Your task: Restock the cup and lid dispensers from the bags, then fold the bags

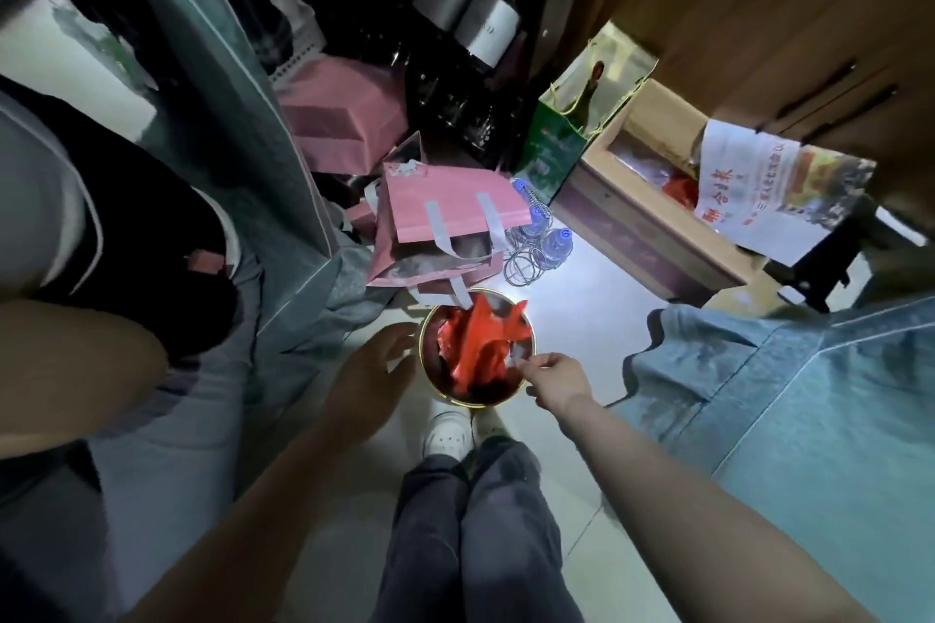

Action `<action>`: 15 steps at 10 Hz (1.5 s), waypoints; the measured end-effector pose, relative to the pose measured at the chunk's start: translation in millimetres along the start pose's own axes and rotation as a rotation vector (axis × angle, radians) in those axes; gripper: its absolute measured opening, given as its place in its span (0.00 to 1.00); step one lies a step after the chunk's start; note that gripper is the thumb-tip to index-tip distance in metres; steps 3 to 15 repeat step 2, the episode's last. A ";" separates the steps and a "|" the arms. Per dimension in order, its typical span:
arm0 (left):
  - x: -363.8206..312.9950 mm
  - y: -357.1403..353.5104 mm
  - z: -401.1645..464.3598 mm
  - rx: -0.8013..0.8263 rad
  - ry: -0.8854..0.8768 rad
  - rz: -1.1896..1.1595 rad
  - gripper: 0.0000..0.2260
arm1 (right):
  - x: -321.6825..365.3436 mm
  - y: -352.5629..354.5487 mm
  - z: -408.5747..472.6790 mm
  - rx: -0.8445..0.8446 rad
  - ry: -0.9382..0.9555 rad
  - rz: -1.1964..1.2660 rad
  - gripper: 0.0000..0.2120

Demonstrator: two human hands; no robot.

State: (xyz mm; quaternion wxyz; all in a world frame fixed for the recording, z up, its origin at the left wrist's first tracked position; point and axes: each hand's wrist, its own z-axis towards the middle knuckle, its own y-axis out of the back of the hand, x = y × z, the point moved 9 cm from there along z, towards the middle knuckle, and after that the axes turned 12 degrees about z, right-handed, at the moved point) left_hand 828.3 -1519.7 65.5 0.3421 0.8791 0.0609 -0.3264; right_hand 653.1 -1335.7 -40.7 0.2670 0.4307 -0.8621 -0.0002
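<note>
Hands over bin | my right hand (556, 377) is pinching a small pale scrap at the round bin (435, 395) rim, left hand (372, 369) hovering spread | red plastic bag (480, 344) is sitting inside | I'm judging: pinch the bag's edge, lift straight.

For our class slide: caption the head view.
Right hand pinches something pale over a round bin holding a red plastic bag.

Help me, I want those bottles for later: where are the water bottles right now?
In the head view, the water bottles lie on the floor right of centre, between the pink bag and the cardboard box.
</note>
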 end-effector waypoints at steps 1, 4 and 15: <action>-28.7 3.3 -4.7 0.016 -0.088 0.002 0.08 | 17.6 5.2 -22.9 0.057 0.094 0.058 0.04; -56.7 -2.6 -8.2 0.100 -0.134 -0.021 0.09 | 46.7 18.6 -55.9 0.077 0.223 0.021 0.06; -56.7 -2.6 -8.2 0.100 -0.134 -0.021 0.09 | 46.7 18.6 -55.9 0.077 0.223 0.021 0.06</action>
